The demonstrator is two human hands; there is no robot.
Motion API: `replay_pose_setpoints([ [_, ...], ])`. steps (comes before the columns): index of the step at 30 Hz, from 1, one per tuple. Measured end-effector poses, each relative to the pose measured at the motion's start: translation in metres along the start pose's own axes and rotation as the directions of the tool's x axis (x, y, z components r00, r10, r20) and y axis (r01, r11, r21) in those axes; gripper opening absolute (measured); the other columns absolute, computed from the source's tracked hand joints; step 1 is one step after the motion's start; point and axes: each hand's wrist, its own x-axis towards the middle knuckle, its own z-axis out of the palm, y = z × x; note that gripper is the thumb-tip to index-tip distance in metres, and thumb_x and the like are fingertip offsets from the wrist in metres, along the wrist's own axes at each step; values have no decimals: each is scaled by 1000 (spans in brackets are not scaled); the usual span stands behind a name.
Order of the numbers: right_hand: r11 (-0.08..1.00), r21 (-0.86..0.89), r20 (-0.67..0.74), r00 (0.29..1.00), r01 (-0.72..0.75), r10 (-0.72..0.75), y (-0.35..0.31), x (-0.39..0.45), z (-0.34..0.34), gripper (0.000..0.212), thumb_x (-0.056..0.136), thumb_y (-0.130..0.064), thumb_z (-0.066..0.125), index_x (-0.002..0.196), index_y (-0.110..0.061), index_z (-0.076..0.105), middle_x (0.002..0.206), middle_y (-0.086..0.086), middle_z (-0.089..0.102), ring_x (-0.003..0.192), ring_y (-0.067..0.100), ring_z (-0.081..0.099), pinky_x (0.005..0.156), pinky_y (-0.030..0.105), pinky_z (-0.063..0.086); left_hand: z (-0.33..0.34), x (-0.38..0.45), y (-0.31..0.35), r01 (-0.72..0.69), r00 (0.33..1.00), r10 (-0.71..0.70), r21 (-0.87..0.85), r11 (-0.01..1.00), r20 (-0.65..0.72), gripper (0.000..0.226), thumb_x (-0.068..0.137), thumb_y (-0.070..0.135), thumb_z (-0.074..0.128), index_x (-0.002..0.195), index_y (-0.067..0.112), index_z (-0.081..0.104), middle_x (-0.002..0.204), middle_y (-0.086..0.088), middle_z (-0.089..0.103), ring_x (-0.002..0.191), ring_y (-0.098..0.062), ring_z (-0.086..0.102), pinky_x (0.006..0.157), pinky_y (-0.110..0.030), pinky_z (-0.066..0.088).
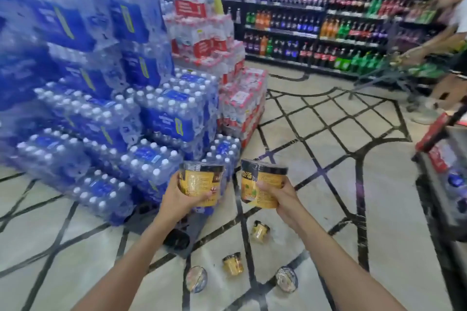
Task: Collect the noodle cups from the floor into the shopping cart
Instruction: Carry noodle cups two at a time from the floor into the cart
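The left hand (177, 199) gripped one yellow noodle cup (201, 184), fingers curled round its side; the right hand (278, 197) held a second cup (261, 185) likewise, both raised at centre. Four more cups lay on the floor (328, 134) toward six o'clock: two yellow ones (260, 231) (233, 263) and two bowls (196, 279) (286, 282). Stacked water packs (113, 108) rose at ten o'clock, drink shelves (316, 20) at one, the shopping cart (444, 179) at three. Pale tiles carried black lines.
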Motion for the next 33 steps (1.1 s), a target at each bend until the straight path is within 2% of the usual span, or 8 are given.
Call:
replay_pose_setpoints([
  [5, 996, -90, 273, 961, -26, 49, 20, 7, 111, 87, 34, -34, 96, 109, -15, 55, 104, 6, 71, 88, 18, 70, 73, 36, 57, -105, -48, -41, 82, 965, -89, -40, 996, -248, 107, 36, 59, 89, 126, 24, 44, 113, 5, 64, 101, -14, 63, 89, -41, 53],
  [9, 984, -172, 441, 891, -36, 110, 42, -1, 203, 91, 22, -42, 96, 102, -16, 59, 94, 1, 74, 86, 16, 71, 72, 34, 58, -177, -97, -68, 101, 891, -151, -137, 985, -428, 101, 37, 53, 90, 123, 22, 45, 110, 3, 66, 98, -14, 65, 87, -40, 54],
  [13, 968, -250, 591, 786, -32, 179, 76, -21, 303, 92, 31, -41, 96, 111, -13, 60, 106, 7, 72, 105, 27, 66, 92, 46, 51, -253, -157, -100, 119, 772, -200, -172, 978, -603, 73, 53, 35, 91, 112, 21, 48, 99, 5, 67, 89, -8, 65, 78, -27, 54],
  [16, 952, -307, 668, 707, -22, 232, 108, -51, 384, 109, 26, -47, 96, 120, -8, 57, 109, 9, 71, 102, 28, 67, 92, 50, 51, -314, -211, -129, 145, 666, -246, -202, 969, -704, 84, 46, 50, 90, 115, 19, 54, 101, 2, 70, 90, -12, 68, 80, -35, 56],
  [19, 940, -341, 736, 617, -18, 279, 138, -90, 459, 112, 21, -49, 95, 118, -9, 56, 106, 8, 72, 103, 28, 66, 93, 48, 51, -367, -263, -153, 138, 534, -285, -250, 958, -796, 80, 52, 35, 91, 118, 16, 50, 104, 1, 68, 92, -14, 66, 78, -31, 55],
  [25, 928, -373, 820, 472, 12, 323, 182, -146, 563, 93, 17, -46, 95, 101, -20, 63, 100, 5, 73, 99, 27, 68, 89, 49, 52, -448, -326, -188, 146, 385, -305, -269, 952, -871, 89, 52, 35, 90, 126, 17, 44, 109, 3, 63, 98, -12, 63, 75, -24, 52],
  [29, 912, -409, 819, 454, 33, 351, 194, -153, 600, 99, 22, -45, 95, 111, -19, 59, 108, 4, 71, 105, 26, 65, 98, 53, 47, -487, -335, -200, 144, 339, -312, -278, 950, -888, 90, 51, 33, 93, 124, 16, 44, 109, 4, 62, 100, -14, 62, 82, -33, 54],
  [33, 898, -436, 814, 453, 66, 362, 200, -148, 629, 107, 23, -47, 95, 118, -17, 55, 111, 3, 69, 108, 25, 63, 99, 53, 46, -515, -329, -210, 127, 333, -310, -283, 951, -891, 88, 53, 29, 91, 127, 17, 44, 112, 5, 62, 101, -12, 61, 80, -30, 54],
])
